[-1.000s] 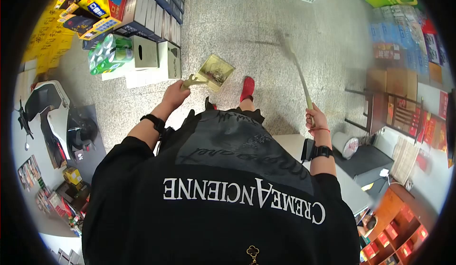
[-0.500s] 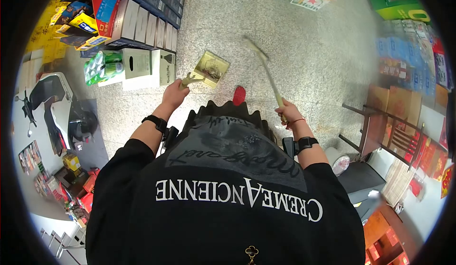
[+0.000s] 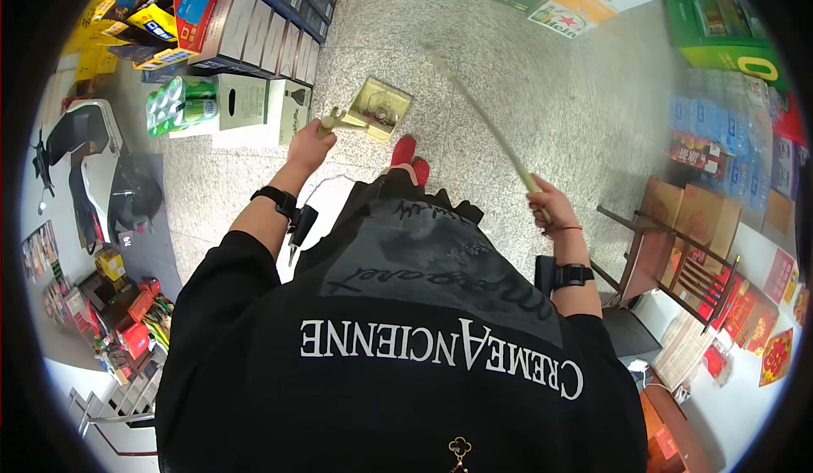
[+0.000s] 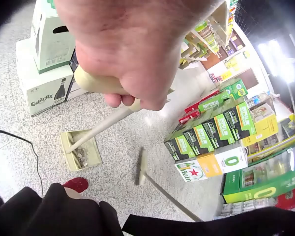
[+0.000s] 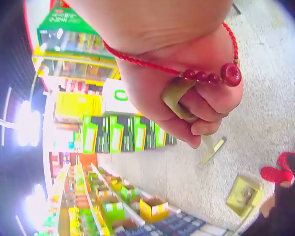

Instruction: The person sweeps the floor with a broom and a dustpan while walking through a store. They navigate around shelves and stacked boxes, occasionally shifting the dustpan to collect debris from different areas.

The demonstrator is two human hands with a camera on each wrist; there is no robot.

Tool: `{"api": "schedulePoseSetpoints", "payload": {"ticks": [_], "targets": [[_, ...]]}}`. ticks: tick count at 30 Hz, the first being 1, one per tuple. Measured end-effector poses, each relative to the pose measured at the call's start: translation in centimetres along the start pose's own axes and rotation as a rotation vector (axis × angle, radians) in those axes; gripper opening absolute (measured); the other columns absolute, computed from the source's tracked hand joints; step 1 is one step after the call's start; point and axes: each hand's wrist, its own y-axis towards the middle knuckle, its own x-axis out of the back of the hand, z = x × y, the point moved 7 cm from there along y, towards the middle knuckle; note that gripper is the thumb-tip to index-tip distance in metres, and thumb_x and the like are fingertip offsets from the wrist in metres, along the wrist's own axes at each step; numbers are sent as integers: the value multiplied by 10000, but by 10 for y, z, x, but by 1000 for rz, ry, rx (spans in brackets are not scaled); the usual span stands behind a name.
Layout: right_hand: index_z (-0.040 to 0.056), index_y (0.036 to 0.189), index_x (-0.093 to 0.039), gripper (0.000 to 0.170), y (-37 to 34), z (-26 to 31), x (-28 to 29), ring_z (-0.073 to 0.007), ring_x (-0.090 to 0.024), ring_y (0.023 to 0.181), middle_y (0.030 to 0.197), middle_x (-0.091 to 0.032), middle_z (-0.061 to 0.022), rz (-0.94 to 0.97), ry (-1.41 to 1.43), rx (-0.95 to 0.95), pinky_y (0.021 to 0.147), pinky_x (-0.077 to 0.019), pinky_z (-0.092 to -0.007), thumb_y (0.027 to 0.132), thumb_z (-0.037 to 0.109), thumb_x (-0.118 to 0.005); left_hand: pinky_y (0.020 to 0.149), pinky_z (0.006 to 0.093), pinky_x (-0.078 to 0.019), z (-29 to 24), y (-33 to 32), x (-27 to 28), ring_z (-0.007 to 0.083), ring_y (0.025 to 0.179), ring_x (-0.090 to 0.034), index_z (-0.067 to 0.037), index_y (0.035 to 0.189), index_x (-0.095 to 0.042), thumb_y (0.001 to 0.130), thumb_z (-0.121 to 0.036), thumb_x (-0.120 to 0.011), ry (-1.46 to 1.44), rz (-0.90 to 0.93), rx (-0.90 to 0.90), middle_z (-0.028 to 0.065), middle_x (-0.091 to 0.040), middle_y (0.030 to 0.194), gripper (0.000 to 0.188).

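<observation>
My left hand (image 3: 311,146) grips the end of a long-handled dustpan's pale handle (image 4: 99,83). The pale yellow dustpan (image 3: 361,100) sits on the floor at the handle's far end, with grey debris (image 3: 386,116) inside and comb-like teeth along one side in the left wrist view. In my right hand (image 3: 554,207) is a broom (image 3: 493,124), its stick slanting forward and left. The broom head (image 4: 142,167) is low over the floor, apart from the pan; in the head view it is blurred. Fingers wrap round the stick's looped end (image 5: 179,98) in the right wrist view.
Red shoes (image 3: 405,149) stand just behind the dustpan. Stacked boxes (image 3: 288,113) and a green can pack (image 3: 182,105) line the left side, a scooter (image 3: 89,155) beyond. Beer cartons (image 3: 563,17) are ahead right; bottled water (image 3: 720,121) and a wooden chair (image 3: 677,265) stand right.
The broom swung left, then my right hand moved back to the right, with the broom head still left of its first place. The dustpan stays in my left hand; the feet have come together.
</observation>
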Motion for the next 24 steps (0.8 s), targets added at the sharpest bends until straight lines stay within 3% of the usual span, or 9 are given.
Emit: {"api": "schedulePoseSetpoints", "payload": {"ticks": [3, 5, 6, 8, 13, 17, 20, 21, 24], "targets": [[125, 1414, -297, 679, 23, 19, 42, -64, -398, 437, 643, -475, 13, -91, 80, -7, 352, -313, -204, 802, 87, -589, 763, 443, -466, 3, 14, 2, 400, 887, -587, -38, 1047, -556, 751, -318, -591, -8, 45, 55, 221, -624, 950, 409], [108, 1307, -425, 516, 38, 36, 57, -62, -396, 436, 646, -480, 14, -198, 197, 3, 352, -315, -200, 814, 103, -580, 762, 441, -467, 4, 22, -1, 400, 884, -586, -38, 1050, -554, 752, -318, -585, -34, 63, 85, 222, -624, 951, 410], [108, 1307, -425, 516, 51, 44, 59, -62, -396, 436, 646, -480, 14, -194, 192, 1, 352, -315, -200, 814, 103, -580, 765, 443, -467, 5, 28, -4, 400, 886, -586, -40, 1048, -554, 753, -318, -583, -57, 44, 58, 223, -623, 950, 407], [109, 1080, -509, 246, 78, 56, 64, -57, -380, 415, 619, -463, 8, -243, 355, 10, 349, -302, -195, 840, 115, -564, 767, 444, -467, 2, 37, -3, 400, 887, -585, -43, 1046, -553, 753, -318, -581, -78, 22, 31, 223, -623, 948, 403], [95, 856, -459, 119, 124, 74, 39, -79, -392, 404, 593, -461, -6, -261, 386, -109, 341, -312, -215, 821, 99, -573, 764, 450, -465, -20, 64, 8, 394, 884, -586, -47, 1012, -554, 750, -320, -584, -22, 35, 88, 216, -624, 938, 380], [71, 909, -520, 146, 141, 83, -7, -132, -435, 452, 614, -461, -18, -83, -141, -57, 349, -358, -268, 785, 98, -593, 755, 445, -466, -19, 94, 12, 395, 876, -586, -45, 1005, -553, 751, -315, -587, -59, 37, 98, 214, -625, 927, 373], [101, 1127, -521, 352, 115, 117, -50, -127, -432, 450, 611, -454, -18, -38, -205, -141, 344, -336, -266, 782, 57, -577, 753, 442, -469, -27, 117, 15, 393, 868, -588, -42, 996, -552, 754, -310, -587, -143, 63, 119, 213, -625, 913, 363], [101, 1127, -521, 352, 112, 132, -54, -127, -432, 450, 611, -454, -18, -40, -210, -137, 344, -336, -266, 782, 57, -577, 750, 439, -470, -33, 126, 18, 389, 864, -590, -45, 993, -555, 755, -307, -586, -129, 51, 107, 211, -626, 906, 355], [139, 1316, -449, 556, 111, 171, -75, -82, -397, 426, 612, -449, -1, 102, -257, -195, 353, -324, -247, 782, 56, -578, 747, 434, -471, -49, 151, 27, 385, 860, -593, -53, 992, -560, 758, -301, -582, -127, 51, 107, 209, -627, 898, 342]]}}
